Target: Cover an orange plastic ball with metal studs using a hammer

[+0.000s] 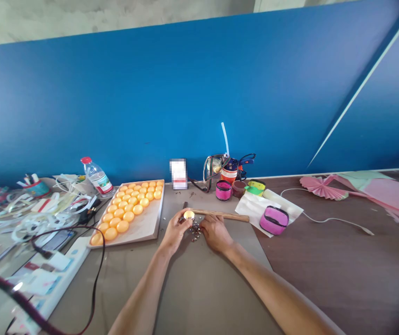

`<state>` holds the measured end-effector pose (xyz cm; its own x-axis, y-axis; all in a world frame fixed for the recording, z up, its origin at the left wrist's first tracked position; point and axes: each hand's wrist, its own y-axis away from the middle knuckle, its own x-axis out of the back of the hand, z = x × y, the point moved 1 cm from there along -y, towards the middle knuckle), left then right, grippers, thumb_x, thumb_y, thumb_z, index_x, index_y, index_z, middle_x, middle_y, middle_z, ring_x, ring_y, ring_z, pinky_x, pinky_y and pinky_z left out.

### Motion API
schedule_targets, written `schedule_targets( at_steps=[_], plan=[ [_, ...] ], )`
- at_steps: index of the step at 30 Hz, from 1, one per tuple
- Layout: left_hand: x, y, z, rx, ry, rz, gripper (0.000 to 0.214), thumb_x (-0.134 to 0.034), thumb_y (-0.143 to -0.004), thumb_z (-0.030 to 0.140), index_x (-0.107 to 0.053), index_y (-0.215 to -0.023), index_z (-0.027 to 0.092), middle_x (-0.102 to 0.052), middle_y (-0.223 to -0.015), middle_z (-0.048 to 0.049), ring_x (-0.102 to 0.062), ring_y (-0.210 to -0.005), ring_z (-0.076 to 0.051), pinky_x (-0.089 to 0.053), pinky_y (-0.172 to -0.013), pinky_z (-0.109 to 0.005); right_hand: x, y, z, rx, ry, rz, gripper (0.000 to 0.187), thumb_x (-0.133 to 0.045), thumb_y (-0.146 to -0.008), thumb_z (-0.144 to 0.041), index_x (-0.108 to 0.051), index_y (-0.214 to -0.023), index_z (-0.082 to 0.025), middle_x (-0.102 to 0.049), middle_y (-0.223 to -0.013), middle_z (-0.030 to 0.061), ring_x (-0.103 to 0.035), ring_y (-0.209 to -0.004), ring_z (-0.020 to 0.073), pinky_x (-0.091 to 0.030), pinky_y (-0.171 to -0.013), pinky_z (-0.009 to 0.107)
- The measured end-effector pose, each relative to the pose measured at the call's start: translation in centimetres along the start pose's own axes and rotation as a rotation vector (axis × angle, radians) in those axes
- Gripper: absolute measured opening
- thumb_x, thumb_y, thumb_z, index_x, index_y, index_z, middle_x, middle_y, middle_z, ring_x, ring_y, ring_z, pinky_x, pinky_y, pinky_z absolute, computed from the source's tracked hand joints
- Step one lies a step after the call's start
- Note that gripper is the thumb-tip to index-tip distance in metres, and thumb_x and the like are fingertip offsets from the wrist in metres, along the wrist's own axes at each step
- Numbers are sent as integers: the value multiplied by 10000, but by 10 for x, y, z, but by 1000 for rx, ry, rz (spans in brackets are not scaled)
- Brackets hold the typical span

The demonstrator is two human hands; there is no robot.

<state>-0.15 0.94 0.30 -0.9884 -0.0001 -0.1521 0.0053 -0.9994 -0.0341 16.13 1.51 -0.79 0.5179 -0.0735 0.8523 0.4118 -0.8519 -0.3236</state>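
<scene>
My left hand (176, 231) is closed around a small yellow-orange ball (189, 215), which shows between thumb and fingers. Beside it, my right hand (216, 231) has its fingers curled down at a little heap of shiny metal pieces (195, 230). Whether those fingertips hold a piece is too small to tell. Just behind both hands lies a hammer with a wooden handle (229, 215), its dark head to the left. To the left, a shallow cardboard tray (150, 223) holds rows of orange balls (128, 216) like table tennis balls.
A water bottle (98, 179) leans behind the tray. Cables and a power strip (70, 260) crowd the left side. A phone (179, 174) stands against the blue partition (185, 93). Pink pots (223, 190), a purple container (274, 220) and pink paper (388, 190) lie to the right.
</scene>
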Motion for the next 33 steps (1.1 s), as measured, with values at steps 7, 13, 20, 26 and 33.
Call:
schedule_targets(
  at_steps=[7, 13, 20, 26, 33],
  plan=[
    [0, 1, 1, 10, 28, -3, 487, -726, -622, 360, -624, -1056, 165, -625, -952, -58, -564, -784, -158, -445, -700, -264, 3, -1, 4, 8, -303, 230, 156, -444, -749, -89, -572, -748, -178, -616, -766, 25, -543, -784, 150, -323, -799, 300],
    [-1, -1, -1, -10, 17, -20, 473, -717, -638, 355, -609, -1059, 168, -618, -966, -60, -563, -826, -172, -451, -698, -264, -1, -7, 6, -256, -806, 234, 87, -506, -733, -265, -542, -715, -188, -561, -653, -17, -484, -600, 116, -375, -580, 228],
    [-2, 0, -1, -3, -80, -66, 473, -695, -659, 366, -589, -1065, 150, -621, -946, -66, -563, -829, -183, -450, -725, -279, 0, -8, 1, -313, -1067, 194, 188, -575, -675, -348, -559, -759, -180, -533, -643, -29, -438, -556, 91, -341, -527, 215],
    [-4, 1, 2, 1, -107, -64, 452, -698, -654, 361, -587, -1036, 146, -615, -933, -57, -564, -823, -179, -452, -737, -281, 1, -7, 0, -364, -1151, 155, 172, -564, -693, -349, -507, -744, -194, -463, -509, -65, -421, -465, 89, -337, -490, 224],
    [-4, 1, 2, -5, -108, -66, 457, -699, -652, 357, -585, -1039, 143, -623, -944, -66, -573, -843, -189, -456, -745, -287, 3, -8, -2, -364, -1214, 117, 217, -595, -686, -379, -529, -758, -186, -487, -496, -62, -446, -469, 89, -353, -491, 225]
  ],
)
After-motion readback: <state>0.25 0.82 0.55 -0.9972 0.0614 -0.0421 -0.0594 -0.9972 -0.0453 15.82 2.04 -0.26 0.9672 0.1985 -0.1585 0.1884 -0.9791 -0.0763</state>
